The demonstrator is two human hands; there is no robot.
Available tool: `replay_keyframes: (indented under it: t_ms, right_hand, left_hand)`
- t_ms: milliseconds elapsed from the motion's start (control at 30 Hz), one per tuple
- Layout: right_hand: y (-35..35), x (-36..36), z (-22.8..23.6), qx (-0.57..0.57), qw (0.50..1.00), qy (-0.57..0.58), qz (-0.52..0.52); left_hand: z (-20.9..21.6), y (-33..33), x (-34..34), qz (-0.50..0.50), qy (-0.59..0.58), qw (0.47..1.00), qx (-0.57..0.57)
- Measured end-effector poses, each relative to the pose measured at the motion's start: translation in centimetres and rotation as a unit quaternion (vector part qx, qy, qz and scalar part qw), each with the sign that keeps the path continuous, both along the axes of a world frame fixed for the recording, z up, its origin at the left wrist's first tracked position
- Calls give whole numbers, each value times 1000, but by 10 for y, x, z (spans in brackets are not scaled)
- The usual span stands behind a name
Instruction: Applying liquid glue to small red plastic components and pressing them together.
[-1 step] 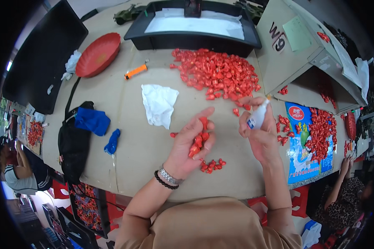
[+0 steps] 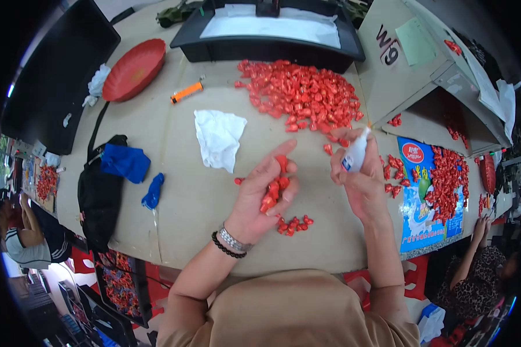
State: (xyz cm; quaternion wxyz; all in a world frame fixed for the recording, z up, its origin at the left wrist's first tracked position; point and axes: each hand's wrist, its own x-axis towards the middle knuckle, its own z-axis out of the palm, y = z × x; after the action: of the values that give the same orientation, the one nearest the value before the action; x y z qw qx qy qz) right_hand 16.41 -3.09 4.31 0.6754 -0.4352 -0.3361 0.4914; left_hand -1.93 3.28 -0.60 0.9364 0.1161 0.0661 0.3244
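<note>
My left hand [image 2: 250, 199] is turned palm up and curled around several small red plastic pieces [image 2: 276, 188]; one piece sits pinched near the thumb and fingertips. Across from it, my right hand [image 2: 362, 188] grips a small white squeeze bottle [image 2: 355, 153], its narrow orange-tipped nozzle pointing up and away. Just below my left hand lies a little cluster of red pieces [image 2: 295, 225] on the table. A large heap of similar red pieces [image 2: 307, 92] spreads beyond both hands, with a few strays close to the right fingers.
A crumpled white tissue [image 2: 220, 139], an orange tube [image 2: 187, 92] and a red dish [image 2: 134, 70] lie to the left, near a black bag [image 2: 101, 199] and blue cloth [image 2: 126, 163]. A black tray [image 2: 266, 49] stands at the back, a grey box [image 2: 411, 69] at right. Other people sit at both sides.
The whole view has shifted slightly, with the table things a little higher now. Both hands keep their holds on the red pieces and the bottle.
</note>
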Motion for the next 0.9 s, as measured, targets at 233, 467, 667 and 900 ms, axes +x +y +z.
replay_keyframes:
  t_ms: [233,467,667,900]
  right_hand:
    - [-4,9,-27,29,982,-182,-31]
    - [-18,5,-25,75,984,-148,-60]
    - [-18,4,-30,154,970,-162,-98]
    - [-26,3,-28,190,958,-185,-107]
  left_hand:
    - [-1,2,1,-13,-31,999,22]
    - [-6,-1,3,-12,5,1000,21]
    - [-5,-6,4,-21,22,1000,-2]
    - [1,-12,8,-33,86,996,-12]
